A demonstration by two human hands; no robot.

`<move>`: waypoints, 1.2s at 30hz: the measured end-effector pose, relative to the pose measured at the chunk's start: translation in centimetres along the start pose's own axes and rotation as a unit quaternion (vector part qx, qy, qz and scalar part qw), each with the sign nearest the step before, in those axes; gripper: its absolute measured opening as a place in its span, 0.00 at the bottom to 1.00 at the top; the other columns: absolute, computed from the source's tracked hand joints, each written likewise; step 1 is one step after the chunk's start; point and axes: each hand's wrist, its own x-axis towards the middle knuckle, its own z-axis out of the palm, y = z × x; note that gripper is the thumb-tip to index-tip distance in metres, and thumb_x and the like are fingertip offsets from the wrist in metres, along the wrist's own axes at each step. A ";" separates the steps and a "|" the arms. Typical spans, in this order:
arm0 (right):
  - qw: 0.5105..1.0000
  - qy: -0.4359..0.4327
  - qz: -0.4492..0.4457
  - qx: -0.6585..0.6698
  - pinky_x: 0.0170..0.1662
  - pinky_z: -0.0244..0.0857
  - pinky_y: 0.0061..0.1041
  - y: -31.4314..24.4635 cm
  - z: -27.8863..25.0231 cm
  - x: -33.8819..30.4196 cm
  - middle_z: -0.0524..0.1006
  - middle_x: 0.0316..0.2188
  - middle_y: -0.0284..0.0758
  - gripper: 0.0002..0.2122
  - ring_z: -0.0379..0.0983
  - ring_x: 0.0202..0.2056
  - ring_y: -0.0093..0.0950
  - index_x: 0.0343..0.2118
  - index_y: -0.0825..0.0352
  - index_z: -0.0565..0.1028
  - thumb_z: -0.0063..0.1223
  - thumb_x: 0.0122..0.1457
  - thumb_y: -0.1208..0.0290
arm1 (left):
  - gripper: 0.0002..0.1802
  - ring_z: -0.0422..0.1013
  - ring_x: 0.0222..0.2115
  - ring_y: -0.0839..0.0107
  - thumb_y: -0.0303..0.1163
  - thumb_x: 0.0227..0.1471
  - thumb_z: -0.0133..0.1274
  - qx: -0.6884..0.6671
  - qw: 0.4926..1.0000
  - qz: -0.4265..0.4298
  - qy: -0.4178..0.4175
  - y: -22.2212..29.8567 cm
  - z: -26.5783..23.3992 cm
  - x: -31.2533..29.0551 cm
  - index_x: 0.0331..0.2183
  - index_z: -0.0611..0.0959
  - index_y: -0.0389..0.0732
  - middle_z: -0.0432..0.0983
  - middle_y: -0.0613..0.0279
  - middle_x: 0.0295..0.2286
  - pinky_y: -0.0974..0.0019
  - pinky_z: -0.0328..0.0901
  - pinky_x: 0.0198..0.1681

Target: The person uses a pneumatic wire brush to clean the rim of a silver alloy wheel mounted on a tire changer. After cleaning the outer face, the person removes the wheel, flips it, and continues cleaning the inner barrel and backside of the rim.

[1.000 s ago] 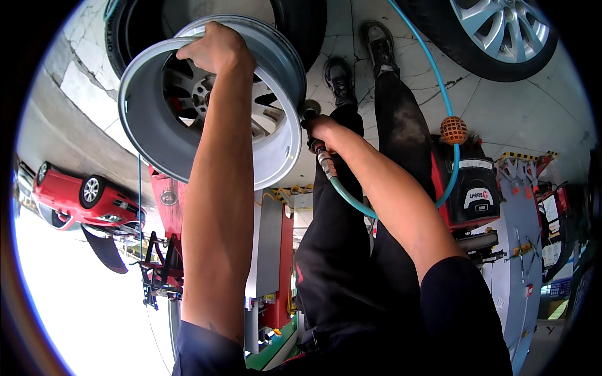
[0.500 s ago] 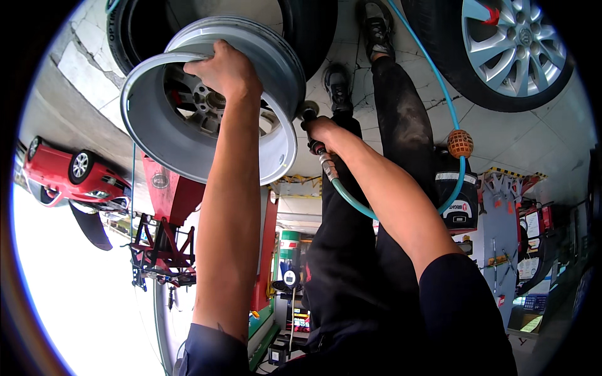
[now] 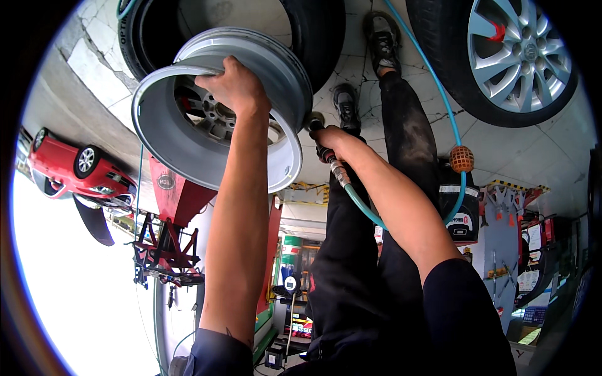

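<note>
A bare grey wheel rim (image 3: 158, 135) is tilted in front of me at the upper left, its hollow side and spokes showing. My left hand (image 3: 237, 91) is closed over its upper lip, fingers partly hidden behind the edge. In my right hand (image 3: 333, 139) is an air-powered grinder (image 3: 325, 153), fingers wrapped round its body. Its small round head is at the rim's right outer edge; whether they touch I cannot tell. A teal air hose (image 3: 364, 205) runs from the tool's metal fitting under my right forearm.
A loose tyre (image 3: 316, 37) lies behind the rim. A tyre on a silver alloy wheel (image 3: 433, 62) is at the upper right. The hose carries a brown ball (image 3: 461, 159). Red equipment (image 3: 172, 194) and a red car (image 3: 75, 164) are at left, a black case (image 3: 461, 229) at right.
The whole view has shifted, so everything sits slightly lower and farther right. Both hands keep their holds, and the grinder stays at the rim's edge.
</note>
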 end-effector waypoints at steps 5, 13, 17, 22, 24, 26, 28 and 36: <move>0.994 -0.028 -0.017 -0.102 0.15 0.63 0.30 2.9 0.9 2.5 0.67 0.19 0.36 0.12 0.65 0.16 0.28 0.34 0.71 0.67 0.48 0.52 0.68 | 0.25 0.65 0.39 0.57 0.29 0.45 0.44 -0.037 0.999 0.011 -0.006 0.3 0.3 -0.3 0.45 0.55 0.33 0.63 0.44 0.40 0.58 0.61 0.42; 0.992 0.001 -0.060 -0.114 0.15 0.62 0.26 1.1 -1.7 -0.7 0.65 0.17 0.34 0.13 0.62 0.14 0.26 0.30 0.72 0.67 0.48 0.53 0.65 | 0.28 0.65 0.39 0.55 0.31 0.45 0.46 -0.036 0.999 0.015 -0.012 -0.3 -0.2 -0.3 0.46 0.55 0.34 0.62 0.43 0.41 0.56 0.62 0.42; 0.987 -0.007 -0.068 -0.146 0.14 0.61 0.26 2.0 -1.6 0.1 0.66 0.17 0.35 0.13 0.63 0.14 0.25 0.27 0.74 0.67 0.48 0.52 0.65 | 0.28 0.66 0.40 0.53 0.32 0.45 0.46 -0.020 1.000 0.017 -0.013 -0.3 -0.3 -0.3 0.46 0.54 0.33 0.62 0.40 0.41 0.55 0.62 0.42; 0.969 -0.047 -0.070 -0.231 0.15 0.62 0.25 4.0 0.0 1.7 0.67 0.16 0.35 0.15 0.64 0.14 0.25 0.25 0.76 0.68 0.49 0.52 0.64 | 0.28 0.66 0.40 0.52 0.32 0.46 0.45 -0.013 0.999 0.030 -0.016 -0.7 -0.5 -0.1 0.46 0.54 0.32 0.62 0.38 0.41 0.55 0.62 0.43; 0.972 -0.024 -0.060 -0.227 0.15 0.63 0.25 3.4 -0.3 1.3 0.68 0.16 0.36 0.16 0.65 0.13 0.25 0.25 0.76 0.68 0.48 0.52 0.63 | 0.28 0.66 0.40 0.51 0.31 0.46 0.45 -0.015 0.999 0.032 -0.025 -0.8 -0.5 0.0 0.46 0.54 0.32 0.62 0.38 0.41 0.54 0.63 0.43; 0.974 -0.005 -0.087 -0.209 0.14 0.63 0.25 2.9 -0.8 0.3 0.68 0.17 0.36 0.15 0.65 0.13 0.25 0.25 0.75 0.68 0.48 0.52 0.63 | 0.28 0.66 0.40 0.50 0.31 0.46 0.46 -0.020 0.999 0.027 -0.021 -0.7 -0.4 -0.1 0.46 0.54 0.33 0.62 0.38 0.41 0.54 0.63 0.43; 0.976 0.009 -0.101 -0.193 0.14 0.63 0.25 2.1 -1.7 -0.9 0.68 0.17 0.36 0.15 0.65 0.14 0.25 0.26 0.75 0.68 0.49 0.52 0.63 | 0.28 0.66 0.40 0.50 0.31 0.46 0.46 -0.023 0.999 0.027 -0.016 -0.6 -0.4 0.0 0.46 0.54 0.33 0.62 0.38 0.41 0.54 0.63 0.43; 0.949 -0.038 -0.101 -0.297 0.13 0.61 0.25 4.0 0.6 2.1 0.67 0.18 0.37 0.14 0.65 0.13 0.26 0.29 0.75 0.68 0.47 0.52 0.64 | 0.27 0.67 0.39 0.52 0.31 0.46 0.46 0.000 0.999 0.032 -0.011 -0.8 -0.4 0.0 0.45 0.54 0.33 0.63 0.39 0.40 0.56 0.63 0.43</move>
